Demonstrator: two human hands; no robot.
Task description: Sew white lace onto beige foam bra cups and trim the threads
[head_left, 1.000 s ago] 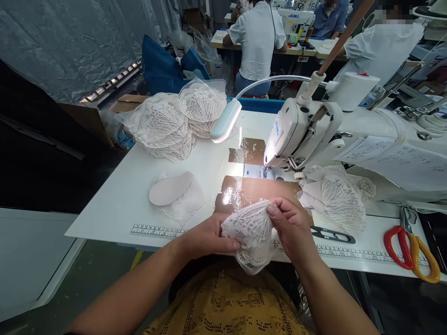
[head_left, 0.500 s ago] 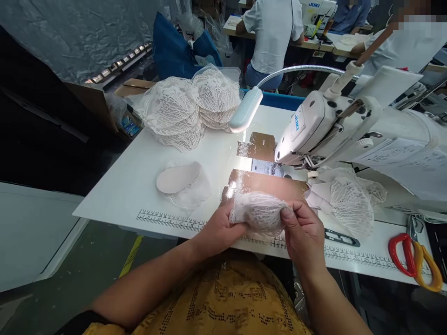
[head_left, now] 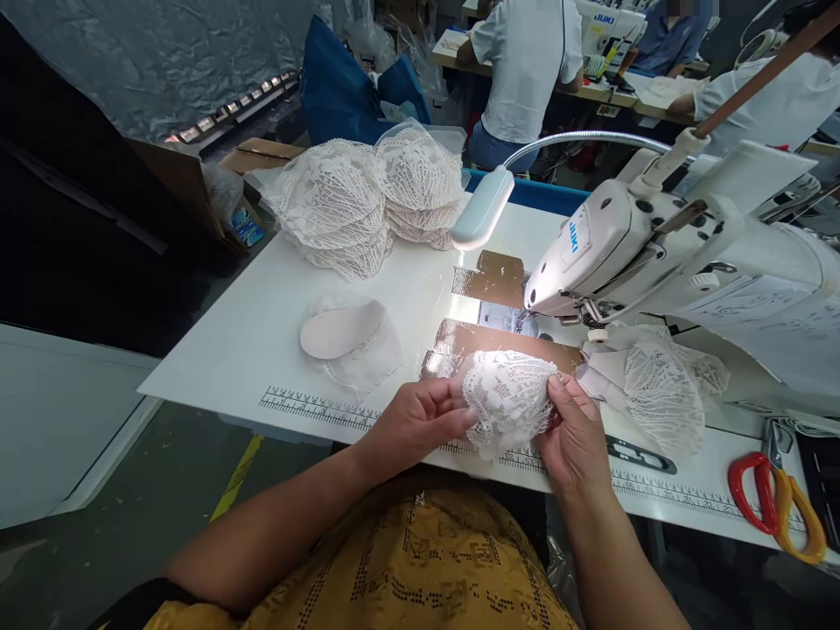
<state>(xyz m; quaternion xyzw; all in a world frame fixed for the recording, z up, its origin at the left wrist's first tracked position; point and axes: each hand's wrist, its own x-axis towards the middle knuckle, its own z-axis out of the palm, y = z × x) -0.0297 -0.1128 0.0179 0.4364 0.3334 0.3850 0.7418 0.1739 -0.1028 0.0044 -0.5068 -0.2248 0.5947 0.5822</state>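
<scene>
Lace cup (head_left: pixel 508 398) is held over the surface (head_left: pixel 236 328) near its front edge, pinched at opposite sides by the fingers of the left hand (head_left: pixel 415 429) and right hand (head_left: pixel 581 442), in a seeming straightening step whose next move calls for smooth, unstretched lace.

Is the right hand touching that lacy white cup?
Touching: the head view shows the right hand gripping the lacy white cup at its right edge, thumb on top.
</scene>
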